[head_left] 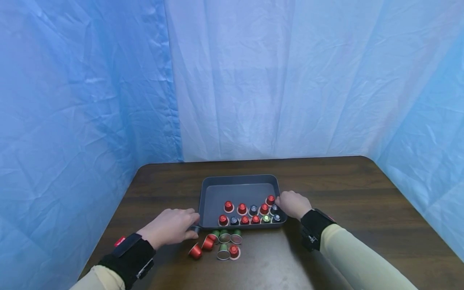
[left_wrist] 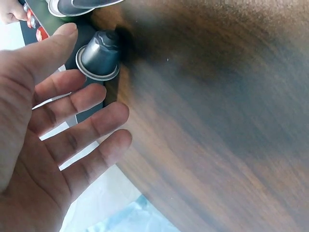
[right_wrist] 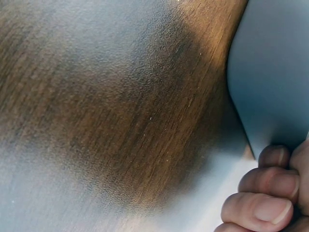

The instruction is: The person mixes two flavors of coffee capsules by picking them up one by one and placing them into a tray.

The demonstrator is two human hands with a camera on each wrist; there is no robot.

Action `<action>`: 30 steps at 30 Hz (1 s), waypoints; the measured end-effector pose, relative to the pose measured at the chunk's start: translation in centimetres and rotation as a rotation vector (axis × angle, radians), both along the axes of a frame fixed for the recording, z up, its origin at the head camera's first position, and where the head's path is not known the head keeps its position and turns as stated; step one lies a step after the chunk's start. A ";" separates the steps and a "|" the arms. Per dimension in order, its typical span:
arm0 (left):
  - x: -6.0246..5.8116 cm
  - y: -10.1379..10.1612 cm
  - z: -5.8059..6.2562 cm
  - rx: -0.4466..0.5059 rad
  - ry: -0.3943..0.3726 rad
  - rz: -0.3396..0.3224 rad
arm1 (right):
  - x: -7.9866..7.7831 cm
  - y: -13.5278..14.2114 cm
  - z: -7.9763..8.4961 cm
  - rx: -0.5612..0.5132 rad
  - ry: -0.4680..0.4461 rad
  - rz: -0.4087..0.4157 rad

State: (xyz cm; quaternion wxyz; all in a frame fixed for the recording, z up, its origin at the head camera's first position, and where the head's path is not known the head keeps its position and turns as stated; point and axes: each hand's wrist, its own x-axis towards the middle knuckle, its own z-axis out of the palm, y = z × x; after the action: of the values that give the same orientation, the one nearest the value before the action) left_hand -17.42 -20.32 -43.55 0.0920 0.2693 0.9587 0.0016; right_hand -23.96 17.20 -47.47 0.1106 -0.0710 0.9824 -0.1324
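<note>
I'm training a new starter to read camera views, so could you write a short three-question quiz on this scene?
1. Multiple choice: at which side of the dark grey tray is the right hand? A) left B) right C) far
2. True or false: every coffee capsule is inside the tray.
3. In the left wrist view, what colour is the capsule nearest the left hand's fingers?

Key:
1. B
2. False; red capsules and green capsules lie outside it.
3. Dark blue-grey.

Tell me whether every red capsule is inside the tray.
No, the head view shows some red capsules on the table, outside the near edge of the tray.
</note>
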 end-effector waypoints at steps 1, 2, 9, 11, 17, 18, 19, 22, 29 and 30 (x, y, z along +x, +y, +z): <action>0.0 0.1 -0.1 -0.002 0.002 0.012 | 0.0 0.0 0.0 -0.002 -0.002 -0.001; 0.0 0.1 -0.1 -0.006 0.004 0.021 | 0.0 0.0 0.0 -0.003 -0.003 0.000; 0.3 0.0 -1.0 -0.009 0.021 0.049 | 0.1 0.0 -0.1 0.007 0.000 0.001; 0.3 -0.2 -1.2 -0.008 0.017 0.050 | 0.1 -0.1 0.0 0.008 0.004 0.003; 0.4 -0.6 -1.4 0.002 -0.015 0.035 | 0.0 0.0 -0.1 0.010 0.017 0.004; 0.4 -0.6 -1.4 0.012 -0.024 0.030 | 0.0 0.0 -0.1 0.011 0.018 0.004; 0.4 -0.7 -1.4 0.022 -0.037 0.032 | 0.0 0.0 -0.1 0.012 0.017 0.004; 0.6 -1.0 -1.3 0.056 -0.067 0.020 | 0.0 0.0 0.0 0.010 0.012 0.003; 0.5 -1.6 -1.7 0.094 -0.107 0.004 | 0.1 0.0 0.0 0.017 0.018 0.014; 0.5 -1.7 -1.7 0.096 -0.111 0.003 | 0.1 0.0 0.0 0.017 0.019 0.016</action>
State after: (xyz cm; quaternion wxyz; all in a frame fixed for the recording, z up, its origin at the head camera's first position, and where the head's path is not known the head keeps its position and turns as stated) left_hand -16.88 -22.02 -45.30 0.1321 0.2716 0.9512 0.0629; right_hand -23.86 17.17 -47.48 0.1031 -0.0791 0.9839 -0.1223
